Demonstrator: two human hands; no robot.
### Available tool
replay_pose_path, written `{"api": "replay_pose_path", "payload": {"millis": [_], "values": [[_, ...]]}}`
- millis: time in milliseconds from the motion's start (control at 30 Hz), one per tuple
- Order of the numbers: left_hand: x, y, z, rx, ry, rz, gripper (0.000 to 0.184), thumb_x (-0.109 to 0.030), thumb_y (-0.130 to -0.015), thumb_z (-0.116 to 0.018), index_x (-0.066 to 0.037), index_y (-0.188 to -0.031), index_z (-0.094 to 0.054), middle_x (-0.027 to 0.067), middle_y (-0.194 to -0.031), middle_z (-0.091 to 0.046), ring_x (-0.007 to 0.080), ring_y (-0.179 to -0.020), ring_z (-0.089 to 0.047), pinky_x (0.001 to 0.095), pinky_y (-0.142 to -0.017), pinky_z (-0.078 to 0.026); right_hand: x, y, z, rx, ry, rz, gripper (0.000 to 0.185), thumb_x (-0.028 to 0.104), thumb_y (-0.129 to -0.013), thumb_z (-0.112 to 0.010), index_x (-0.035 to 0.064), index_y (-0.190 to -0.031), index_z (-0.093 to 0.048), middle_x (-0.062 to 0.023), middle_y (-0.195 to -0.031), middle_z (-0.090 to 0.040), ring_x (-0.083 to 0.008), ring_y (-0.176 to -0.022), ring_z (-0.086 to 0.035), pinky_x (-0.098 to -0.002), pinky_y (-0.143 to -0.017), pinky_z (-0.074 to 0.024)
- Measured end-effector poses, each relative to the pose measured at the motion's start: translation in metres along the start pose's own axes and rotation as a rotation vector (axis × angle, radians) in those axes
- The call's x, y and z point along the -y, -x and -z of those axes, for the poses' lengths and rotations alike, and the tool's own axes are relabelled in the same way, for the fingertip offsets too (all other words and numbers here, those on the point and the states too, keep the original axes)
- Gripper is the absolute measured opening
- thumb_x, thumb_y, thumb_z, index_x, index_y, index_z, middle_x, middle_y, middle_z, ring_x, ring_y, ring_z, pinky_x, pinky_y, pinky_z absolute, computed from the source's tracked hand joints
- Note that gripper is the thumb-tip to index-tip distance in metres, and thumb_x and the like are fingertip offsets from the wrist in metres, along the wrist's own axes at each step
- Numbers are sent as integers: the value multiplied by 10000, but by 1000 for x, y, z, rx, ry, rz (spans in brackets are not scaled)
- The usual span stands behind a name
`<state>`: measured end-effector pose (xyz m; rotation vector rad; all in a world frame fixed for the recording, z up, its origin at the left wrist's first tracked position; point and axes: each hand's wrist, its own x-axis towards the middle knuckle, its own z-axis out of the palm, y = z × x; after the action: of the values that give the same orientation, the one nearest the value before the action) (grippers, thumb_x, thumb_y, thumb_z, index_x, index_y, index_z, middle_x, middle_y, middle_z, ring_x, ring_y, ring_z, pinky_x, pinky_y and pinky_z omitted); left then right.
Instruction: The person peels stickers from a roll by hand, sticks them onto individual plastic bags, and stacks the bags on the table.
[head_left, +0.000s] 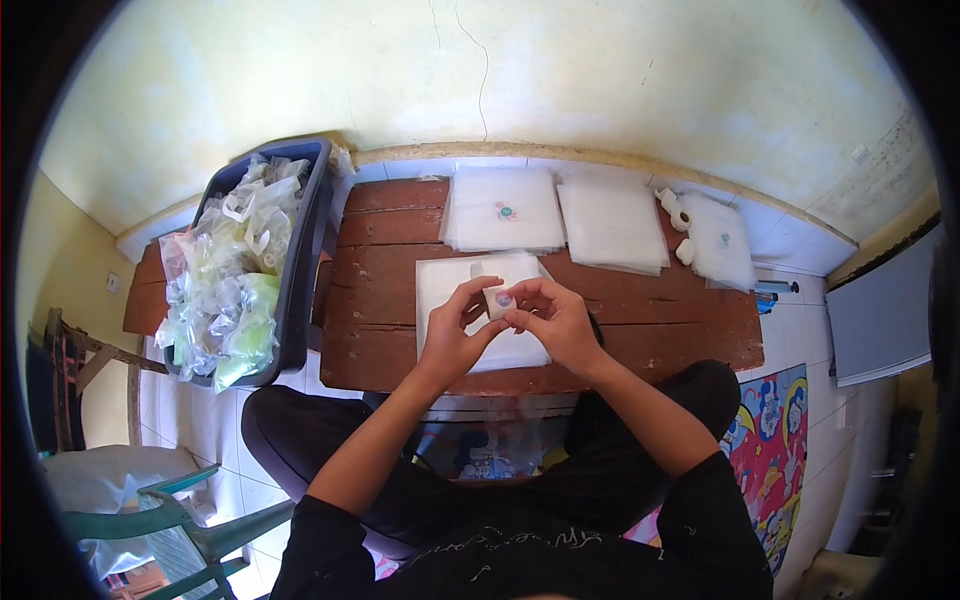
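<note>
Both hands meet over a stack of white translucent sheets or bags [436, 290] near the front of the brown wooden table [385, 280]. Between them is a small roll of stickers [501, 301] with a pink and blue round print facing up. My left hand [460, 330] grips the roll's left side with thumb and fingers. From the right, my right hand [556, 322] pinches its edge with thumb and index finger. Whether a sticker is lifted from the roll is too small to tell.
A dark bin [318, 190] full of plastic bags stands left. Behind my hands lie two stacks of sheets [500, 185] [612, 225]. White rolls [676, 212] and another stack [722, 265] lie at the right. A green chair [205, 540] stands lower left.
</note>
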<state>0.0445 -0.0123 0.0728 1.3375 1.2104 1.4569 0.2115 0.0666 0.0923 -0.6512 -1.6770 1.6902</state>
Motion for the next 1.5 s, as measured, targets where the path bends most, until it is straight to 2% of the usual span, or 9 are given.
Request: {"api": "replay_pose_path", "payload": {"millis": [300,567,700,1033,1133,1200,1300,1367,1500], "values": [[-13,9,-6,-66,99,23,557,101,-805,-698,15,-1306,-471,170,-1288,-583,249,-1207,-579,366,-1048,-472,4,14,-5,12,21,-42,270,-23,-874,-672,-21,-1133,-595,-83,-1024,-675,-113,-880,-639,-249,-725,-530],[-7,3,-3,-55,30,16,543,117,-792,-702,34,-1286,-493,173,-1236,-609,226,-1154,-606,345,-1015,-494,5,8,-6,-6,49,-49,471,-28,-848,-670,-6,-1307,-563,-65,-899,-668,-95,-754,-628,-240,-691,-531],[-6,1,-5,-102,118,91,521,107,-822,-682,23,-1301,-496,192,-1132,-656,223,-1083,-645,331,-961,-529,8,3,-2,12,98,-39,480,-34,-841,-670,-13,-1308,-563,-71,-895,-679,-99,-757,-637,-241,-698,-535],[-14,3,-8,-62,202,85,436,24,-872,-685,-2,-1262,-492,195,-1091,-679,210,-1011,-678,301,-855,-562,14,3,1,-8,44,11,423,-38,-871,-646,-29,-1283,-550,-99,-960,-683,-112,-826,-651,-249,-724,-544],[-11,3,-8,-126,289,89,377,15,-880,-685,19,-1214,-509,172,-1071,-682,185,-972,-676,276,-840,-553,14,2,0,-16,23,47,395,-34,-883,-638,-31,-1265,-533,-95,-983,-673,-108,-845,-644,-249,-714,-541],[0,3,-6,-127,192,38,277,8,-878,-693,46,-1115,-554,138,-1068,-683,144,-932,-665,249,-813,-541,12,2,0,-10,25,53,384,-31,-890,-634,-29,-1258,-524,-91,-992,-669,-107,-855,-641,-248,-711,-539],[-1,4,-6,-143,174,103,175,-13,-886,-694,59,-1024,-614,90,-998,-690,113,-896,-653,239,-782,-536,9,3,1,-13,120,68,365,-4,-892,-650,-32,-1241,-547,-118,-988,-679,-127,-844,-658,-260,-696,-540],[-7,4,-6,-134,177,125,150,-27,-893,-690,56,-1005,-635,75,-958,-691,107,-888,-652,238,-771,-532,6,3,2,-15,373,216,339,1,-896,-656,-44,-1223,-574,-109,-964,-675,-129,-825,-646,-265,-700,-534],[-3,5,-8,-133,167,137,136,-65,-914,-672,49,-988,-671,52,-857,-692,101,-845,-652,242,-752,-536,15,5,-1,-46,545,335,334,33,-869,-700,-40,-1184,-615,-129,-941,-691,-148,-805,-669,-274,-695,-542]]}}
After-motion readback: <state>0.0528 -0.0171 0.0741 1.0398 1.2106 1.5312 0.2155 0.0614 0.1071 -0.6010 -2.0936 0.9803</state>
